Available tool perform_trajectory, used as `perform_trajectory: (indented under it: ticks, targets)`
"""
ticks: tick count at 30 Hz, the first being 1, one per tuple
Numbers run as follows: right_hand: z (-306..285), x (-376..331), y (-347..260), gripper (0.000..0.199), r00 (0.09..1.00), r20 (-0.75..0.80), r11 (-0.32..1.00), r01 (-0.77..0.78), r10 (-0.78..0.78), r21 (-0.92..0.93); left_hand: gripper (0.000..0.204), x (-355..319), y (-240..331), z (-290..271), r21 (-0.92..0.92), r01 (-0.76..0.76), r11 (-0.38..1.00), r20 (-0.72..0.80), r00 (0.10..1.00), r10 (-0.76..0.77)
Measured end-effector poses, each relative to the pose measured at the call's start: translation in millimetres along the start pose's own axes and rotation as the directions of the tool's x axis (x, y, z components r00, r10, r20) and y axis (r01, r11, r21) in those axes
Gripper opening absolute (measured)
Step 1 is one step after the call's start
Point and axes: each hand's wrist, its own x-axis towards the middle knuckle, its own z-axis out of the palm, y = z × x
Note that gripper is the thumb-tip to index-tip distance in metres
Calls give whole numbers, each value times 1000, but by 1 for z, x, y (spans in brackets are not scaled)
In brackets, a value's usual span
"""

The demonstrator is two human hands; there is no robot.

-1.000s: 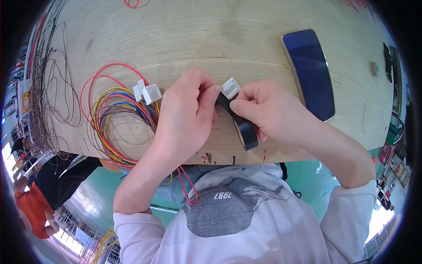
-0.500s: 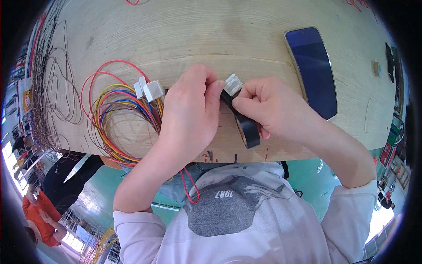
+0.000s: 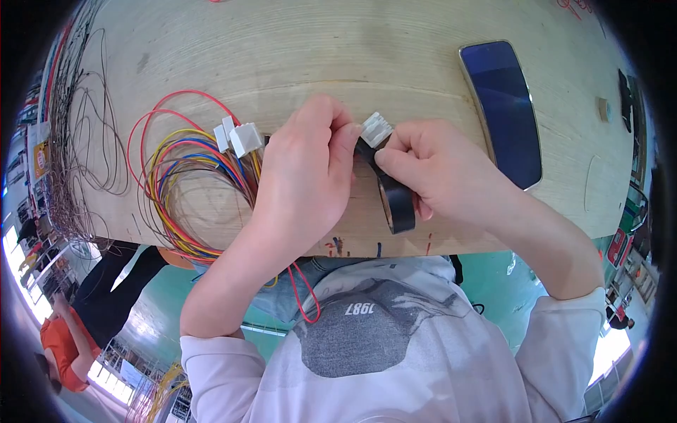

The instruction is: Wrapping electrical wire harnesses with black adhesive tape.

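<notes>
A roll of black tape (image 3: 399, 209) hangs from my right hand (image 3: 438, 161), its thumb and fingers closed on it. From the roll a short strip runs up to the fingertips of my left hand (image 3: 305, 163). That hand is closed in a pinch on the wire harness, at the taped part just below a white connector (image 3: 376, 130); the wires in its grip are mostly hidden. To its left lies the harness's coil of coloured wires (image 3: 166, 204), red, yellow, blue and brown. Two more white connectors (image 3: 245, 139) rest at the coil's upper right, beside my left wrist.
A dark-screened phone (image 3: 504, 113) lies right of my hands. Thin brown wires (image 3: 88, 162) spread along the table's left side. A small tape roll (image 3: 604, 109) sits at the far right. A red wire loop (image 3: 308, 303) hangs over the front edge. A person in orange (image 3: 69, 345) is at lower left.
Both hands keep their grips and have shifted very slightly, with the tape roll and connector a little higher in the picture. The person in orange has moved an arm.
</notes>
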Motion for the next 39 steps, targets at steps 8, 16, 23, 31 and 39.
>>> perform_trajectory:
  ticks: [8, 16, 23, 31, 39]
  targets:
    - [-1, 1, -3, 24, 1000, 20, 1000, -5, 4, 17, 8, 0, -2, 0, -12, -5, 1000, -4, 1000, 5]
    - [1, 0, -5, 24, 1000, -3, 999, -19, 19, 31, 8, 0, 2, -3, -33, 28, 999, 10, 1000, -28]
    - [1, 0, -2, 25, 1000, -18, 999, -12, 12, 33, 9, 0, 2, -2, -43, 16, 999, 6, 1000, -16]
    - [1, 1, -2, 27, 1000, -12, 1000, 4, -3, 24, 8, -1, -1, 0, -22, 7, 1000, -20, 1000, -7]
    - [0, -2, -1, 25, 1000, -17, 999, 16, -16, 33, 8, -1, 0, -1, -30, -26, 999, -25, 999, 25]
